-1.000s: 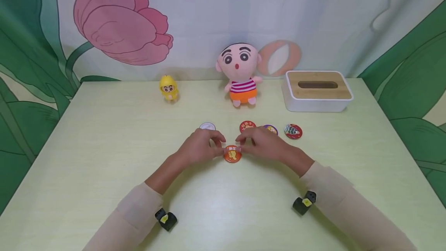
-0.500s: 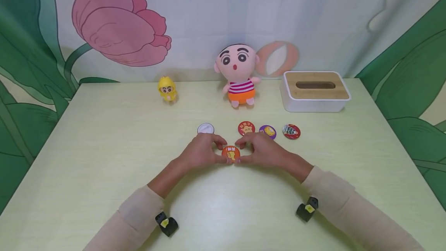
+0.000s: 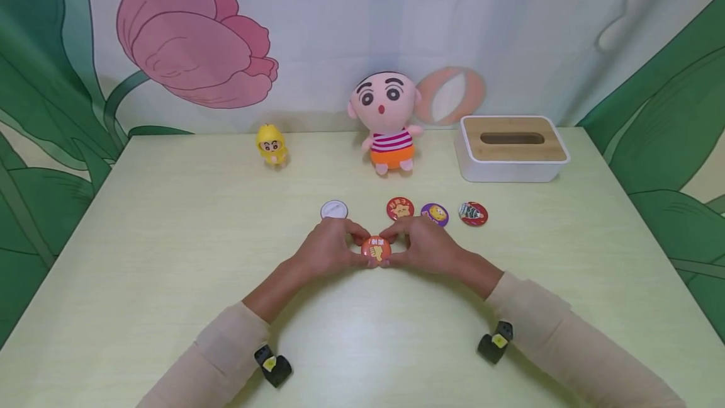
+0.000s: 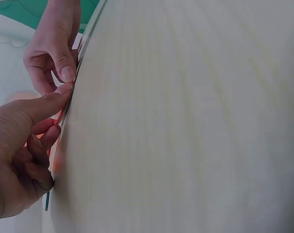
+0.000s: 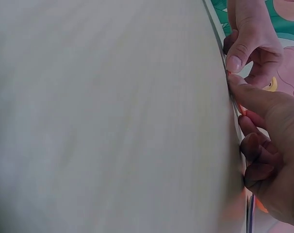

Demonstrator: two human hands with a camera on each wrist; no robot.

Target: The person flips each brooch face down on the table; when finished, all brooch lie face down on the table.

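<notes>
A round orange button badge (image 3: 376,248) with a yellow thumbs-up and white lettering is at mid-table, held between both hands. The left hand (image 3: 328,245) pinches its left side, thumb at the near edge and index finger at the far edge. On the opposite side the right hand (image 3: 427,245) grips it the same way, so the two thumb tips meet at the front. Seen edge-on in the left wrist view, the badge (image 4: 59,116) is a thin orange line between fingers and thumb, close to the tabletop.
Behind the hands lie a white disc (image 3: 334,209), a red badge (image 3: 399,208), a purple badge (image 3: 435,213) and a red badge with a tree (image 3: 473,213). Farther back stand a yellow figurine (image 3: 272,145), a plush doll (image 3: 391,121) and a tissue box (image 3: 514,150).
Both thumbs have slid from the badge's upper part to its near edge, uncovering its face. The right hand has shifted slightly nearer, showing more of the purple badge behind it.
</notes>
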